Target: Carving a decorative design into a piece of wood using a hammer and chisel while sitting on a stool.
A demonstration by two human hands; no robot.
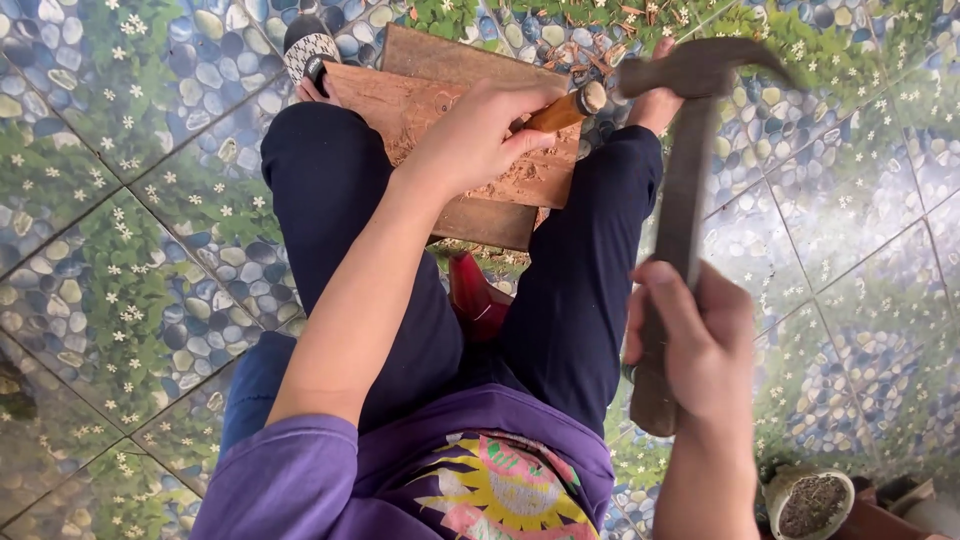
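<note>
The left hand [478, 135] is closed around a chisel [566, 108], fingers wrapped over its shaft so that only the orange-brown wooden handle end shows past the knuckles, pointing up and to the right. The hand rests over a carved wooden board [420, 110], reddish and cut with relief patterns, which lies across the person's knees on top of a darker plank [440, 55]. The chisel's blade is hidden under the hand, so where it meets the board cannot be told. The right hand [695, 335] grips the worn wooden handle of a claw hammer [690, 150], fingers curled tight near the lower end; the dark metal head [700, 65] is raised just beside the chisel's handle end, slightly to its right, not touching it. The person sits in dark blue trousers and a purple shirt, with a patterned sandal [308, 48] on 1 foot at the upper left. Below lies a tiled floor [120, 250] printed with pebbles and small white flowers. A round pot of soil [812, 503] stands at the lower right.
</note>
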